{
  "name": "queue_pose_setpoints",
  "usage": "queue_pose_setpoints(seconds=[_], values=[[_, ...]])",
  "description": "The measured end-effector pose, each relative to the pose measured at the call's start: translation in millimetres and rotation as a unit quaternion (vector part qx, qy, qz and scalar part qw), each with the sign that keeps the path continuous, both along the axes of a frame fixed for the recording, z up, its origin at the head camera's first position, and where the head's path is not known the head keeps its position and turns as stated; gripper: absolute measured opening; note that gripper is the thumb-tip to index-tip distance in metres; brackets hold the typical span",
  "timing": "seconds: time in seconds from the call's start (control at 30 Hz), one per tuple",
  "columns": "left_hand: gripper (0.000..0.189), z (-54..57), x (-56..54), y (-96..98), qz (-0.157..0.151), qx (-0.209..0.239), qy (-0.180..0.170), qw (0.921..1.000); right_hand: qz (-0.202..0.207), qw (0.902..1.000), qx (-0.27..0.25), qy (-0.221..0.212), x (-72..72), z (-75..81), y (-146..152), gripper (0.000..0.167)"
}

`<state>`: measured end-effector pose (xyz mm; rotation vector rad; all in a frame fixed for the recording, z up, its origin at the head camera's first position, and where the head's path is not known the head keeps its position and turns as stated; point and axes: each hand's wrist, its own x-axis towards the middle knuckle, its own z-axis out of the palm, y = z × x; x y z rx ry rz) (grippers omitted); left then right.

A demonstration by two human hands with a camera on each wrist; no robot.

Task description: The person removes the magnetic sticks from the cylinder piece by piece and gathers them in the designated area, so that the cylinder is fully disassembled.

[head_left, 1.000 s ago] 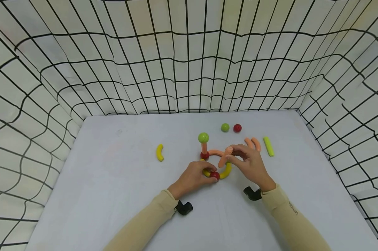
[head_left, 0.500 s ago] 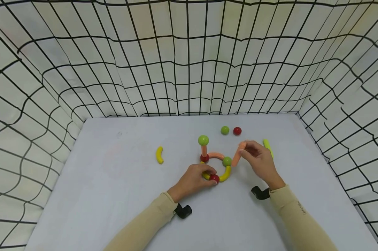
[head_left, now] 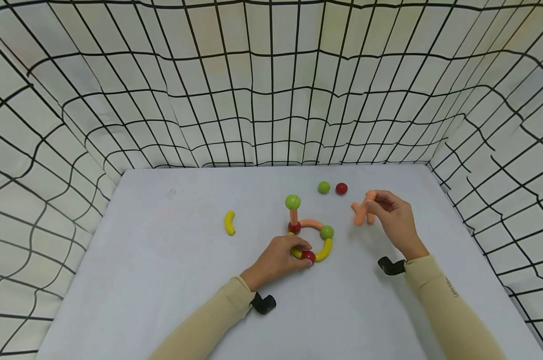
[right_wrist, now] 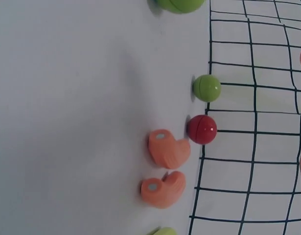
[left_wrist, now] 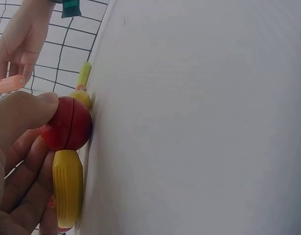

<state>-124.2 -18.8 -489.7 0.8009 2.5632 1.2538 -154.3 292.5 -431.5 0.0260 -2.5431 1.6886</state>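
My left hand (head_left: 278,257) holds a red ball (left_wrist: 72,125) on the near side of a ring of magnetic sticks and balls, thumb on the ball and fingers behind. Yellow curved sticks (left_wrist: 68,188) join that ball on both sides. A green ball (head_left: 327,232) and a peach curved stick (head_left: 312,223) make up the far side. From another red ball (head_left: 294,227) a peach stick (head_left: 294,216) rises, topped by a green ball (head_left: 292,201). My right hand (head_left: 397,220) pinches a loose peach stick (head_left: 363,210) above two peach curved sticks (right_wrist: 167,149), partly covering them in the head view.
Toward the back lie a loose green ball (head_left: 324,187) and a red ball (head_left: 341,188). One yellow curved stick (head_left: 229,223) lies left of the ring. A yellow-green stick (right_wrist: 165,231) shows at the right wrist view's edge. Black netting encloses the table's back and sides.
My right hand has moved right and back with the peach stick, away from the ring, uncovering the ring's green ball. My left hand stays on the red ball.
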Motion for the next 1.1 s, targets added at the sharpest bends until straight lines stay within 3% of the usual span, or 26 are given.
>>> queue_pose_setpoints(seconds=[0.37,0.57,0.8,1.1], values=[[0.029,-3.5,1.9,0.0,-0.003,0.006,0.003,1.0000,-0.030,0.9993,0.020,-0.010,-18.4,-10.7,34.2,0.050],[0.030,-2.1,2.4,-0.4,0.000,0.003,-0.002,1.0000,-0.042,0.9958,0.061,-0.054,-26.3,-13.3,56.5,0.059],[0.032,-1.4,2.1,-0.7,0.002,-0.003,-0.002,1.0000,-0.036,0.9916,0.070,-0.103,-34.4,-18.8,79.7,0.072],[0.031,-3.4,1.3,-0.7,0.000,-0.002,0.005,1.0000,-0.013,0.9845,0.105,-0.140,-40.7,-23.4,96.2,0.075]])
